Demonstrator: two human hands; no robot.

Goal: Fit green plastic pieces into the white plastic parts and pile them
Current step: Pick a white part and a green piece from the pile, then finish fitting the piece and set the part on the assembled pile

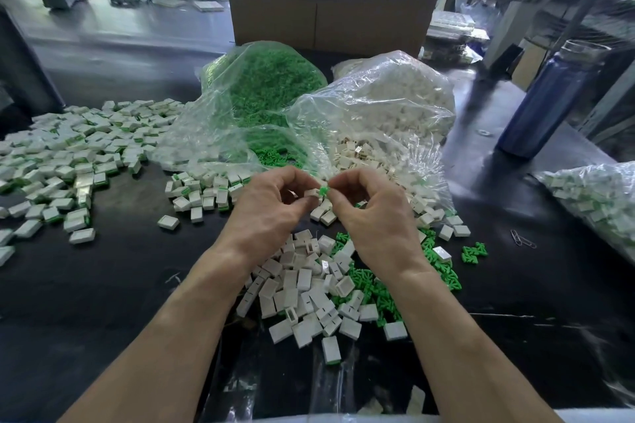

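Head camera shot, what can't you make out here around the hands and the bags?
- Green piece: fingertips of right hand cover most of it.
- White part: mostly behind left hand fingers; seating unclear.
- Blue bottle: blurred at the frame's right.
- Right-edge bag: cut off.

two hands [271, 206], three clear bags [388, 103] (one green-filled), one blue bottle [546, 99], two paperclips [522, 239]

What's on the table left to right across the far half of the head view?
Pile of assembled white-and-green parts → clear bag of green pieces → clear bag of white parts → blue bottle → bag of finished parts at the right edge.
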